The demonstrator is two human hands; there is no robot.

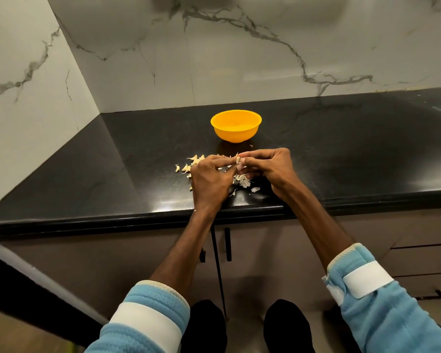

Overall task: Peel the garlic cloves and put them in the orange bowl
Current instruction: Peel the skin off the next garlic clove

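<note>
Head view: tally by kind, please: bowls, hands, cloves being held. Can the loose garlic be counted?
orange bowl: 1
hands: 2 (left hand, right hand)
garlic clove pinched between both hands: 1
loose garlic on the counter: partly hidden, no sure count
Total counted: 4

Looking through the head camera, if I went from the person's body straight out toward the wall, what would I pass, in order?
Blue sleeves → cabinet doors → black counter front edge → left hand and right hand, both pinching a garlic clove → orange bowl → marble wall.
</note>
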